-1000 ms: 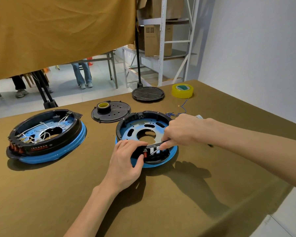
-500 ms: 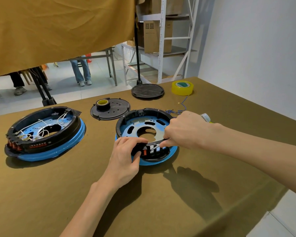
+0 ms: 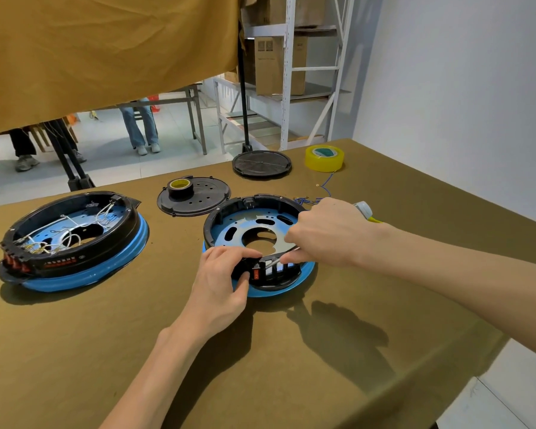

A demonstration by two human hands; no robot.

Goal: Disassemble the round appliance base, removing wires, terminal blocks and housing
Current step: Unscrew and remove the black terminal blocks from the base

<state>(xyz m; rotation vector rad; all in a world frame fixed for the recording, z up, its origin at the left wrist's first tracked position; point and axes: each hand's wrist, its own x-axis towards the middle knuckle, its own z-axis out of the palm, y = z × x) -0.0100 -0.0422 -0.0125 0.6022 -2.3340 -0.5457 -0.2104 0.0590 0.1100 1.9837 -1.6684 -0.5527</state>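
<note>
A round appliance base (image 3: 248, 224) with a black housing ring, a blue metal plate and a blue rim sits mid-table. At its near edge is the black switch block (image 3: 273, 270) with a red switch. My left hand (image 3: 220, 283) grips that near edge, thumb against the block. My right hand (image 3: 325, 233) holds a screwdriver (image 3: 362, 209) with a grey and yellow handle; its thin metal tip rests on the switch block. Loose blue wires (image 3: 319, 193) lie behind the base.
A second base (image 3: 72, 239), still full of white wires, sits at the left. Two black round covers (image 3: 194, 196) (image 3: 262, 164) lie behind, one carrying a black tape roll (image 3: 180, 187). A yellow tape roll (image 3: 324, 157) stands far right. The table edge runs close on the right.
The camera view has shifted slightly. Both hands stay on the switch block, and the screwdriver tip has moved a little along it.
</note>
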